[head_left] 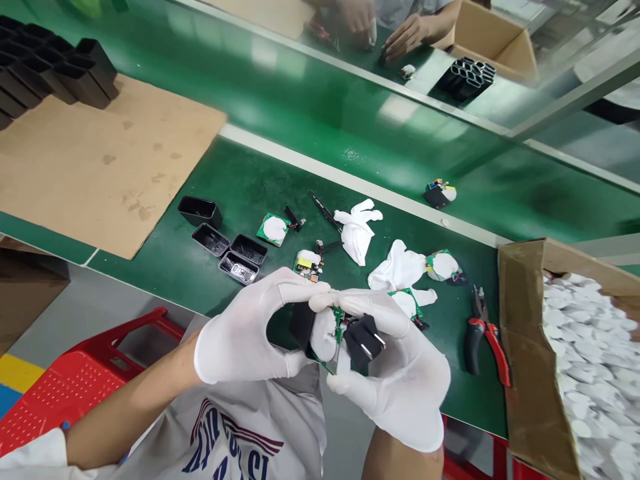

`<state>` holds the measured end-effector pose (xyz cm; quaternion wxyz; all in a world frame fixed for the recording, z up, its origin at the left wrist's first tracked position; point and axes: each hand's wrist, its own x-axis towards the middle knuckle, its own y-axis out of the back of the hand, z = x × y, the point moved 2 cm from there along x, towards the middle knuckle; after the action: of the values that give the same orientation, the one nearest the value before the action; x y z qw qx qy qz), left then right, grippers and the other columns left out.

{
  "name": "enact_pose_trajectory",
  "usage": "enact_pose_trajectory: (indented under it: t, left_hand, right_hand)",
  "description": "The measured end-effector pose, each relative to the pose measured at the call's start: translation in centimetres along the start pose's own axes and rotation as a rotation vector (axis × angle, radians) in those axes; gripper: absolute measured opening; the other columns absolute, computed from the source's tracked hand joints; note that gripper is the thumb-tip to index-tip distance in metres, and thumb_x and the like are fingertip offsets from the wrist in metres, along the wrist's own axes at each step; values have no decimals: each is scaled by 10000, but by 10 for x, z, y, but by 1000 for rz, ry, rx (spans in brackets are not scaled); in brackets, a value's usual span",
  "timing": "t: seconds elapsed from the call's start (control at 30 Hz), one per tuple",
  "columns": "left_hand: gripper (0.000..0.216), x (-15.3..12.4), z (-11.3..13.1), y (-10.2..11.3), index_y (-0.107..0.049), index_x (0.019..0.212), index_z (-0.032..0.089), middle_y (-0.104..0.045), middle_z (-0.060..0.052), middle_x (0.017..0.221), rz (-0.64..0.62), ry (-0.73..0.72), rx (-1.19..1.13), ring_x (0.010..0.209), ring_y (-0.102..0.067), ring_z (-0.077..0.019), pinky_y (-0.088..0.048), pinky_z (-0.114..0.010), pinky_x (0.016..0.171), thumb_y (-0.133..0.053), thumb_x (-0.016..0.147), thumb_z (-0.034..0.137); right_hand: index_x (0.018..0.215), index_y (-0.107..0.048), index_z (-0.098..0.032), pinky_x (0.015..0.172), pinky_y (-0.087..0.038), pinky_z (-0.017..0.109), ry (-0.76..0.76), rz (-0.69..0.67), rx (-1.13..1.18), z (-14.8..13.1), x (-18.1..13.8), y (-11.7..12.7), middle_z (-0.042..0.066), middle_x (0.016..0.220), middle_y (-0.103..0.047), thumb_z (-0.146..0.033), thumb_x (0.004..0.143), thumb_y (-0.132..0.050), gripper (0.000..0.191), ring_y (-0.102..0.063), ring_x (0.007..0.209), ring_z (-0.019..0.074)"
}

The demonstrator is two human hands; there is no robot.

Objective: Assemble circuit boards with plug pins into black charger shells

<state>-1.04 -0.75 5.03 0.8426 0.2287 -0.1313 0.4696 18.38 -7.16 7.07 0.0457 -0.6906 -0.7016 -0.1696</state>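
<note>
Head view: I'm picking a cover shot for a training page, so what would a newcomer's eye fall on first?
Probably the white-gloved left hand and right hand at lower centre, holding a circuit board and a black plug between them. Next, perhaps, the red-and-black-handled pliers right of the hands, then the cardboard box of white pieces at the right edge.

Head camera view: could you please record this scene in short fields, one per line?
Left hand: white-gloved, holding black case
Right hand: white-gloved, around circuit board and black plug
Whether board sits inside case: cannot tell
Tool: pliers, right of both hands
Picture's right: carton holding white pieces
Upper left: cardboard sheet bearing black tubes
Background: co-worker's hands
</note>
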Motion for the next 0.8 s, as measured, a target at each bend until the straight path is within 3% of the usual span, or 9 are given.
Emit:
enact_pose_trajectory:
  t: [0.2,0.37,0.57,0.7,0.8]
  left_hand:
    - [687,1,-2,0,-623,1390,273,-818,-54,1189,21,-17,2,1107,-772,-251,-681,-407,956,-718,753,35]
    - [711,1,-2,-2,-592,1443,276,-810,-50,1149,27,-31,-53,1033,-764,-229,-672,-391,929,-730,786,41]
    - [670,-7,-9,-6,-609,1403,265,-785,-84,1238,54,-1,-79,1083,-770,-249,-683,-396,919,-805,782,107]
    - [677,-9,-7,-10,-614,1431,265,-792,-78,1234,116,-7,-64,1062,-781,-221,-681,-366,912,-807,811,74]
    - [689,-10,-6,-11,-620,1451,273,-799,-83,1254,146,21,-40,1074,-791,-226,-682,-370,922,-818,822,71]
  right_hand:
    - [1431,-716,-340,1017,-624,446,23,3,-112,4,-1,1,59,1305,-791,-213,837,-965,657,-741,1187,275]
    - [1410,-730,-355,1100,-611,508,82,27,-316,4,3,-1,72,1369,-742,-361,799,-1014,673,-702,1243,302]
    - [1431,-725,-345,1103,-608,529,42,-3,-190,9,6,-5,84,1378,-741,-517,809,-999,701,-698,1263,319]
    - [1267,-796,-330,1030,-626,476,-49,91,-106,9,5,-7,69,1282,-780,-455,981,-857,319,-727,1198,281]
    - [1212,-818,-330,978,-628,411,-99,155,-99,9,2,-9,50,1225,-791,-389,1039,-793,184,-738,1165,249]
